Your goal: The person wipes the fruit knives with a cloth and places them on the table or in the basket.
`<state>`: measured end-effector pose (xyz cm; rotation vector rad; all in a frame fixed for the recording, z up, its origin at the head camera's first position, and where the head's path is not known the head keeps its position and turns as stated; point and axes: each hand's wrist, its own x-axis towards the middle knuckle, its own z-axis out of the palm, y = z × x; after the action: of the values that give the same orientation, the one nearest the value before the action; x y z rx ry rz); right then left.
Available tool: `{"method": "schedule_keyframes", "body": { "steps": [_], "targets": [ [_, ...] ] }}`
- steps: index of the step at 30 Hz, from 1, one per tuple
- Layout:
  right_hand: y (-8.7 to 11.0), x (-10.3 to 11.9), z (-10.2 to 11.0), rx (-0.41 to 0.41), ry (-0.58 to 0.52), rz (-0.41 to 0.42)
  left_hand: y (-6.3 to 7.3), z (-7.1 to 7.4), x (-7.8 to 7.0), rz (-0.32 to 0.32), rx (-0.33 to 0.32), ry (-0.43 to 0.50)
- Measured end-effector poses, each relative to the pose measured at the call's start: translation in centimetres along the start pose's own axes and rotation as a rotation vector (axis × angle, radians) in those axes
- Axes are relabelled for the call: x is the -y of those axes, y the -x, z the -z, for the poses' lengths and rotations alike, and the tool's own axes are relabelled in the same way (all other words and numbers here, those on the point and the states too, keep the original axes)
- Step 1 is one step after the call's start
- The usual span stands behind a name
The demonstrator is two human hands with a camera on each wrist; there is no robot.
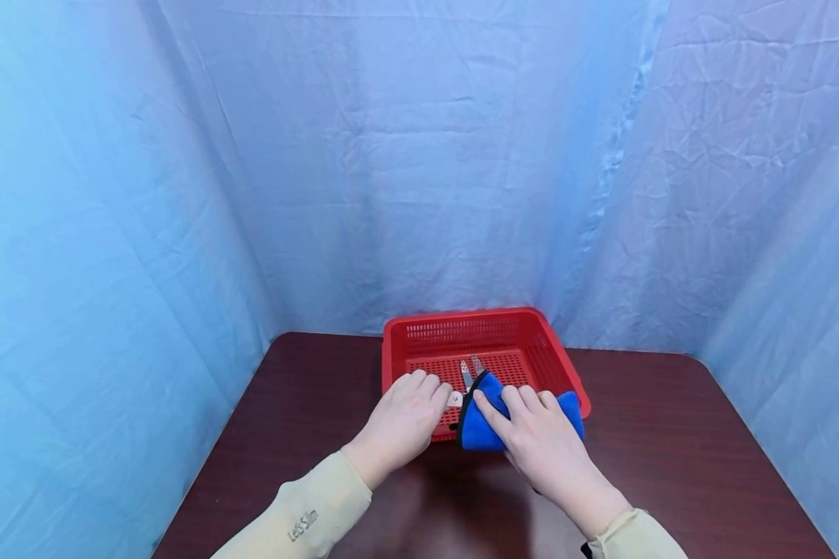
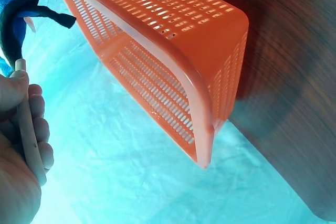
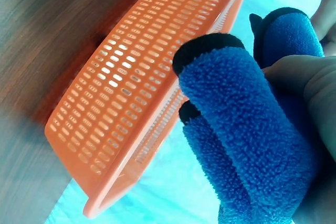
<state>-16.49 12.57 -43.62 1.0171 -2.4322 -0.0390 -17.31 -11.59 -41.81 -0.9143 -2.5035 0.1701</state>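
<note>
Over the near side of the red basket (image 1: 559, 361), my left hand (image 1: 409, 411) grips a utensil by its pale handle (image 2: 29, 124). Its other end goes into a blue cloth (image 1: 482, 427), so I cannot tell what kind of utensil it is. My right hand (image 1: 541, 431) holds this fluffy cloth, which has black edging and is folded over in the right wrist view. Beyond the cloth, two narrow silvery pieces (image 1: 466, 375) show against the basket floor; their lower ends are hidden.
The slotted plastic basket stands toward the back of a dark reddish-brown wooden table (image 1: 671, 435). Light blue curtains (image 1: 419, 171) hang behind the table and along both sides.
</note>
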Motion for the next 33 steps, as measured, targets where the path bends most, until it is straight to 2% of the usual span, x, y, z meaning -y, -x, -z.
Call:
{"method": "schedule_keyframes", "body": {
  "steps": [12,22,26,33],
  "targets": [
    [1.5,-1.4,-0.3,0.035,0.018,-0.049,0.5,0.2,0.5,0.023,-0.004,0.037],
    [2.2,-2.8,0.2,-0.006,0.035,-0.077,0.9,-0.2,1.2,0.042,-0.085,0.066],
    [2.1,-2.8,0.6,-0.018,0.033,-0.084,0.9,-0.3,1.4,0.05,-0.087,0.068],
    [1.0,-1.6,1.2,-0.056,-0.001,-0.033,0.6,-0.2,1.1,0.044,-0.07,0.068]
  ]
}}
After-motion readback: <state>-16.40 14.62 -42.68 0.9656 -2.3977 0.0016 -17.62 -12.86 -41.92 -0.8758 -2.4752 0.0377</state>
